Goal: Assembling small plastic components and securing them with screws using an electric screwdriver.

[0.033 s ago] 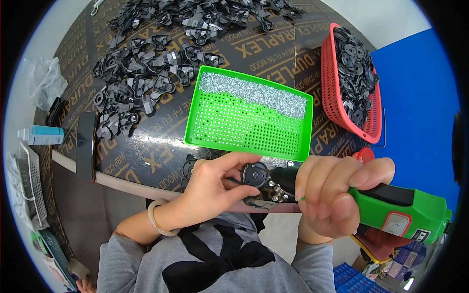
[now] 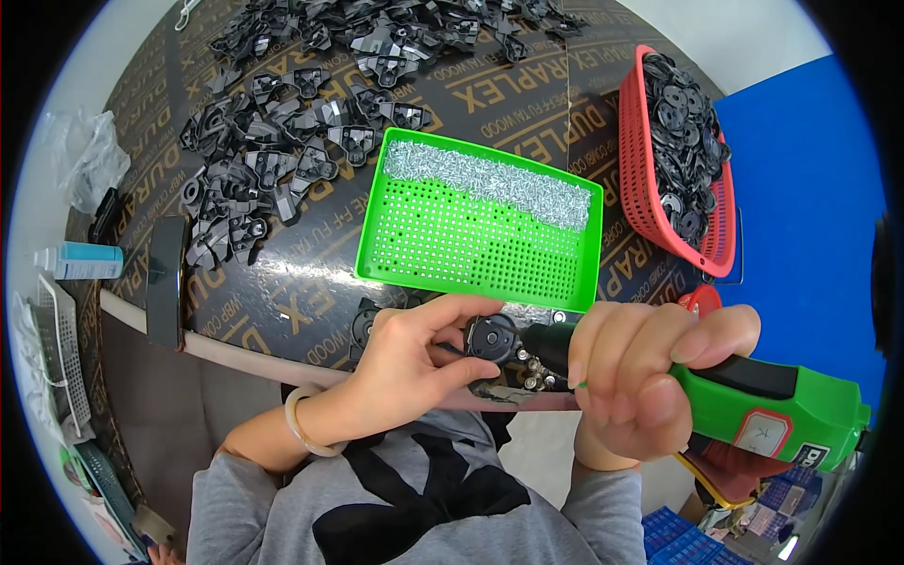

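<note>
My left hand (image 2: 400, 353) has its thumb and fingers closed round a black plastic part with a round face (image 2: 490, 336), just above the table's near edge. A green electric screwdriver (image 2: 782, 405) lies sideways in my right hand (image 2: 636, 381), fingers wrapped round it. Its dark nose points left at the round part; whether the bit touches it cannot be made out. Small silvery metal pieces (image 2: 533, 379) lie beside the part. Beyond my hands stands a green perforated tray (image 2: 424, 235) with a band of small silver screws (image 2: 490, 181) along its far side.
Black plastic parts (image 2: 268, 169) are heaped across the far left of the table. At the right a red basket (image 2: 633, 179) holds black discs (image 2: 680, 122). A dark flat slab (image 2: 168, 282) sits over the left edge, near a blue bottle (image 2: 89, 260) and a clear bag (image 2: 89, 160).
</note>
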Available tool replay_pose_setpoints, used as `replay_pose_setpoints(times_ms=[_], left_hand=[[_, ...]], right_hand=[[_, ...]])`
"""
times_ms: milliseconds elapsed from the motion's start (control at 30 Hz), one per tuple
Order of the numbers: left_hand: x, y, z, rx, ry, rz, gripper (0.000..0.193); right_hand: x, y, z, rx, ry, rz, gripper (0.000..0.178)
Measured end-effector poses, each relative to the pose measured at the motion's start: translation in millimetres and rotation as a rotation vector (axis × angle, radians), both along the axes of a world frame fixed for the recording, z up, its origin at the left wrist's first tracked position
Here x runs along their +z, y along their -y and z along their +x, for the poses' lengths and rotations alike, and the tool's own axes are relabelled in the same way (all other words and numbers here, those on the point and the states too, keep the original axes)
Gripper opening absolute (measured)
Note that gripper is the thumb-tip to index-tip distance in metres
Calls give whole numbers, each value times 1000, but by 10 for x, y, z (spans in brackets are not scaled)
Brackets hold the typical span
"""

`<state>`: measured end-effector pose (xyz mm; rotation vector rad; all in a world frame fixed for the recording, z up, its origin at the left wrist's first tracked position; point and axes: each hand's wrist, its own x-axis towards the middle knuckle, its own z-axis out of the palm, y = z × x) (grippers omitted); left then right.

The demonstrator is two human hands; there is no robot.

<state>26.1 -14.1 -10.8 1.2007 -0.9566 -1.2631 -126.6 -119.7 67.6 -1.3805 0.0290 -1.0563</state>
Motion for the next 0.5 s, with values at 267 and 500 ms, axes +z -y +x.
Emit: replay_pose_setpoints(times_ms=[267, 500], left_hand=[[86, -16, 13, -34, 42, 54, 48], [72, -5, -14, -60, 75, 11, 49]], right_hand=[[13, 18, 6, 68, -12, -39, 42], [47, -70, 43, -85, -3, 221, 36]])
